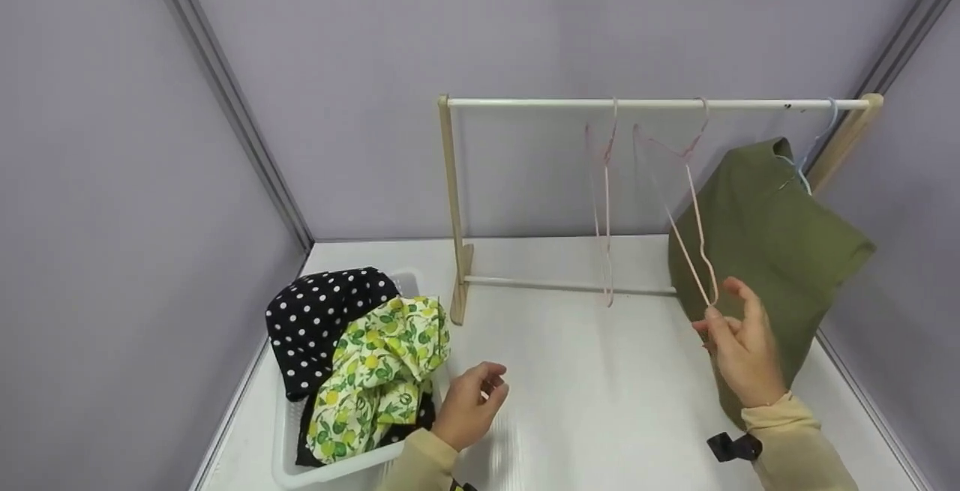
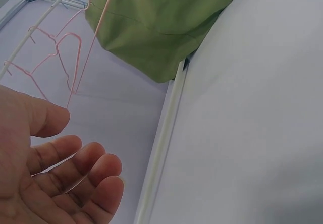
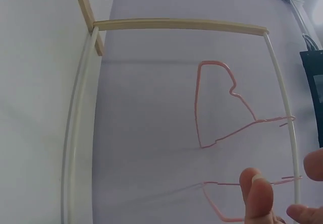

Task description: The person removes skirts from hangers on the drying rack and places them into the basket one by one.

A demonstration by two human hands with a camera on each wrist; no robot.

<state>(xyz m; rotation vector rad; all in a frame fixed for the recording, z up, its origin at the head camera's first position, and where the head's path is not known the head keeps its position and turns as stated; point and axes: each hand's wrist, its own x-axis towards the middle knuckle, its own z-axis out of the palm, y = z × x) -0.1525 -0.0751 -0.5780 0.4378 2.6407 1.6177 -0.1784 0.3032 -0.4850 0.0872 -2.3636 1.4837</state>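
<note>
My right hand [image 1: 745,348] is at the lower corner of a pink wire hanger [image 1: 697,214] on the rack's rail. Its thumb tip overlaps that corner in the head view, and the index finger stands raised away from the thumb. In the right wrist view, a gap shows between the fingers [image 3: 259,196]. A second pink hanger [image 1: 607,214] hangs left of it. Behind the right hand, a green garment [image 1: 772,244] hangs on a light-blue hanger [image 1: 834,118]. My left hand [image 1: 471,405] holds nothing, fingers loosely bent, beside a white plastic basket [image 1: 352,470].
In the basket lie a lemon-print cloth [image 1: 382,363] and a black cloth with white dots [image 1: 322,318]. The clothes rack has a white rail [image 1: 525,103] and wooden side posts [image 1: 454,191]. Grey panels [image 1: 375,64] enclose the white table [image 1: 570,401] at the back and sides.
</note>
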